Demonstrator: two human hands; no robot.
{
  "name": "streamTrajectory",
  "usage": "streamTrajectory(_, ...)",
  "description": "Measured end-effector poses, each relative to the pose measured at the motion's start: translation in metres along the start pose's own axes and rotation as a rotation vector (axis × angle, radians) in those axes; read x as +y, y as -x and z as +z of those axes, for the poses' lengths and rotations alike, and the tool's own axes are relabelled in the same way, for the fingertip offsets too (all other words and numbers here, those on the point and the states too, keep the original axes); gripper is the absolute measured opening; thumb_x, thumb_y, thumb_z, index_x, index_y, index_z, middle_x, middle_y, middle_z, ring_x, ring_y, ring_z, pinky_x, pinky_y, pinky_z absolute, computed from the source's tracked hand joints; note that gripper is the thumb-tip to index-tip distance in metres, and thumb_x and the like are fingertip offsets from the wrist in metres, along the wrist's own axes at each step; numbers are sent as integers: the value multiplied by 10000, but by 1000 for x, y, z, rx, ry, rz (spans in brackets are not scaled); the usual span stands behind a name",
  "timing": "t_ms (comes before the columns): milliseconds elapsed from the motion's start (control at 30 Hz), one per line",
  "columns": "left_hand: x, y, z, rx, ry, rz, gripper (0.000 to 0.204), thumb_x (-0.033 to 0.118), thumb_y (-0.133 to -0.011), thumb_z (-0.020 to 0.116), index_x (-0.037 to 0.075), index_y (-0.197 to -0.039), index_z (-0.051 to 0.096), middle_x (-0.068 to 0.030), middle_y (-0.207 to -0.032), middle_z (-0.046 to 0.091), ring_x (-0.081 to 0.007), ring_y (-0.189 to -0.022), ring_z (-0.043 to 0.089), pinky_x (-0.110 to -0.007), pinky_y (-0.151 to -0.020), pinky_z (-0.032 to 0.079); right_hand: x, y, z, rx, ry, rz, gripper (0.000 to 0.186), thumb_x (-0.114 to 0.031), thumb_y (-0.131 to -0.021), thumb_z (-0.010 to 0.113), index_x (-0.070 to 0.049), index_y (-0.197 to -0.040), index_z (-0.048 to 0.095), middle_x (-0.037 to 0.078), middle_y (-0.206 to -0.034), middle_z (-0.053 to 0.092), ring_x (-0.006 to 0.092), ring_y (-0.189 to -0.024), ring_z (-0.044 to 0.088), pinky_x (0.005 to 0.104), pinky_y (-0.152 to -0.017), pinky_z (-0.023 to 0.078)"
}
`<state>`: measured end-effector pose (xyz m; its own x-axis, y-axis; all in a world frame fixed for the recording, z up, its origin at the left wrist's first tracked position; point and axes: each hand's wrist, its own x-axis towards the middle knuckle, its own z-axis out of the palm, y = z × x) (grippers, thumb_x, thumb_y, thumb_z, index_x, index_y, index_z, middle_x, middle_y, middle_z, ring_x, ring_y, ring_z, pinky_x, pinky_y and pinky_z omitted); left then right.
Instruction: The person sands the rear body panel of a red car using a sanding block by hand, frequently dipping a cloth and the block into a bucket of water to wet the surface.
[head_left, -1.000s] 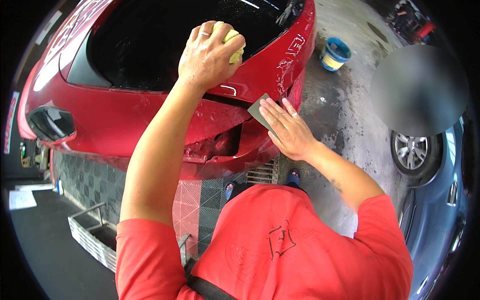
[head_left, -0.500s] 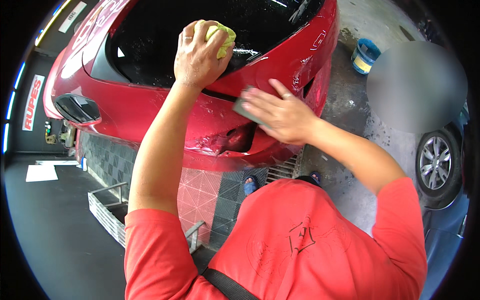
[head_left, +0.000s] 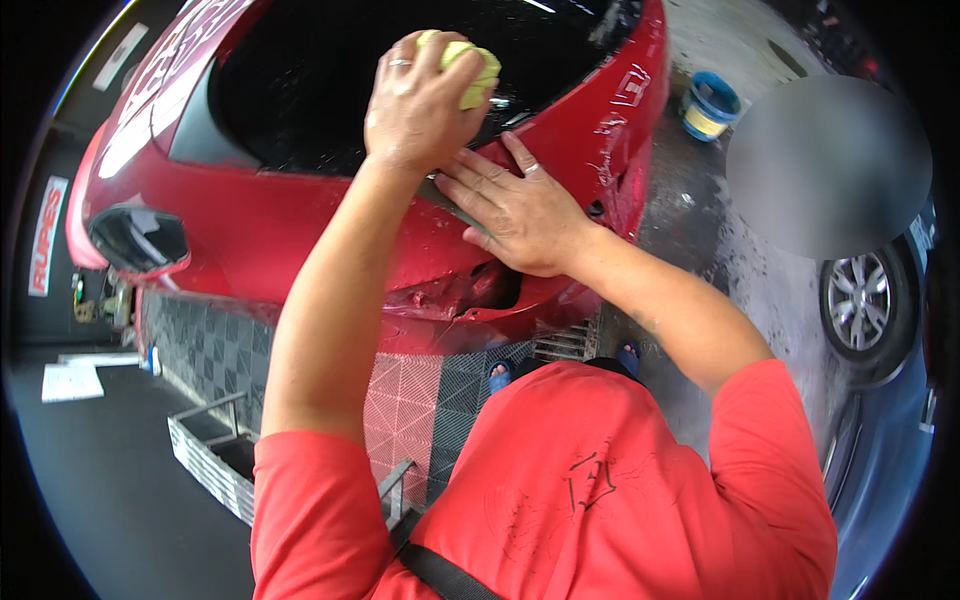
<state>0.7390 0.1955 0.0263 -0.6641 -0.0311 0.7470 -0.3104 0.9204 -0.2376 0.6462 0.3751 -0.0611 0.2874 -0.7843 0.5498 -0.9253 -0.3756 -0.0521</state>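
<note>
My left hand (head_left: 420, 105) is closed around a crumpled yellow-green cloth (head_left: 482, 82), held over the dark glass (head_left: 310, 90) of a red car (head_left: 290, 215). Lower and to the right, my right hand (head_left: 525, 215) presses a flat grey-green pad (head_left: 447, 203) against the red panel just below the glass. Its fingers stretch over the pad, and most of the pad is hidden beneath them. Wet streaks and drops mark the paint and glass. Below my right hand, the bodywork has a dark recess (head_left: 495, 286).
A blue bucket (head_left: 710, 105) stands on the wet floor to the right. Beyond it are a blurred round patch and a blue car's wheel (head_left: 858, 303). A metal step frame (head_left: 212, 460) is at lower left, near red and grey floor tiles (head_left: 400, 400).
My right hand has slid the pad up and left across the panel, close to my left wrist. My left hand, still gripping the cloth, appears slightly further right as the view shifts.
</note>
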Motion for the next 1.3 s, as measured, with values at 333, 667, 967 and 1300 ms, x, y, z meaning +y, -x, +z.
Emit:
streamTrajectory(333,5,-1,-7,-41,-6,12,242,249,-940,816,133,-1146,762,-84,-1353,676,-395,-1320,600,-543,-1099,514,53,143,-32,550,-124,972,612,-412,-1229,344,-35,-1706,420,245,-1735,458,414,-1588,465,489,-1327,316)
streamTrajectory(667,42,0,-4,-141,257,118,229,194,-795,912,73,-870,732,-123,-1109,722,-392,-1184,655,-511,-1016,551,-27,85,19,264,-71,804,688,-415,-1197,436,47,-1700,343,297,-1797,295,420,-1693,270,635,-1339,239)
streamTrajectory(967,84,-56,63,-266,233,158,163,192,-856,833,64,-922,756,-154,-1100,685,-395,-1161,638,-518,-1015,530,30,87,17,396,-248,959,686,-384,-1190,454,36,-1714,311,292,-1819,241,444,-1695,251,699,-1327,209)
streamTrajectory(1300,102,-74,79,-226,183,192,258,95,-798,888,78,-886,646,-139,-1105,679,-402,-1134,664,-528,-974,554,205,63,-16,521,-371,1053,691,-402,-1206,399,25,-1733,271,278,-1817,262,415,-1700,249,673,-1338,210)
